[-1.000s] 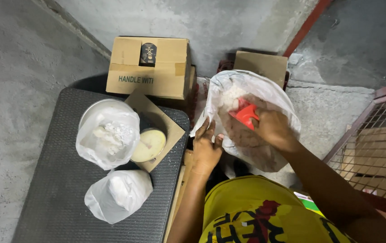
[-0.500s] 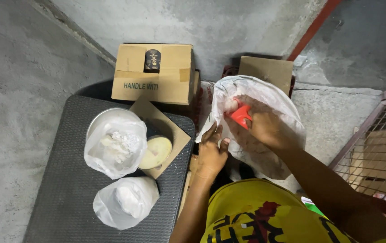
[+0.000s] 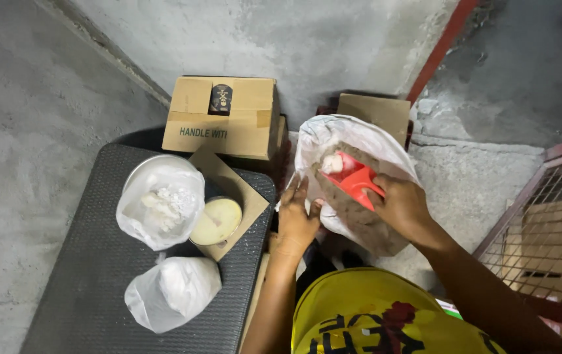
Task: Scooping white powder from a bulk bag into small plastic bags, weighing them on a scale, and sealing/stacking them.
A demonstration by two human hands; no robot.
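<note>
A large white plastic sack (image 3: 366, 141) with brownish powder inside stands open in front of me. My right hand (image 3: 402, 208) grips a red plastic scoop (image 3: 353, 178), which is lifted at the sack's mouth with a little white powder on it. My left hand (image 3: 296, 216) holds the sack's near left edge. On a dark rubber-topped platform (image 3: 78, 282) to the left lie two tied clear bags of white powder, one upper (image 3: 161, 202) and one lower (image 3: 175, 292), beside a small round tin (image 3: 219, 221) on a piece of cardboard.
A brown cardboard box (image 3: 225, 118) stands against the concrete wall behind the platform. Another carton (image 3: 376, 108) sits behind the sack. A red metal frame with wire mesh (image 3: 543, 236) runs along the right. Bare concrete floor lies to the left.
The red scoop has risen out of the sack's contents to its mouth, now clearly visible with powder on it. My left hand still holds the sack's edge.
</note>
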